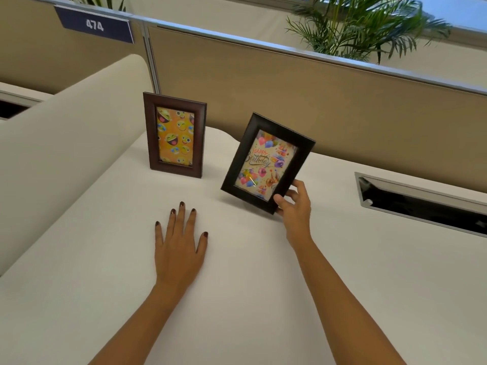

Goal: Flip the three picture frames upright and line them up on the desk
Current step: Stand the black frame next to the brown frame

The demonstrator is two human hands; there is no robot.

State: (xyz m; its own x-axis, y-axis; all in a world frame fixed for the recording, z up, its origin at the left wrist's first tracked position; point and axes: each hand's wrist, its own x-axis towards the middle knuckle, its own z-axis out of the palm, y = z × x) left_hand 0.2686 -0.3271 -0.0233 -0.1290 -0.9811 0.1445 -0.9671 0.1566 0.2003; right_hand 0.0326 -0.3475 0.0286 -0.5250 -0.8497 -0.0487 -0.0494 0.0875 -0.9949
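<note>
Right hand (295, 206) clamped on lower right corner of black frame (267, 163), thumb on front rim, fingers behind. Frame up and left of hand, tilted, birthday picture facing camera; whether lower edge touches desk (263, 285) cannot be told. Left hand (179, 248) flat on desk, fingers spread, holding nothing, near and left of black frame. Brown frame (175, 135) upright on desk beyond left hand, emoji picture facing camera, apart from black frame.
</note>
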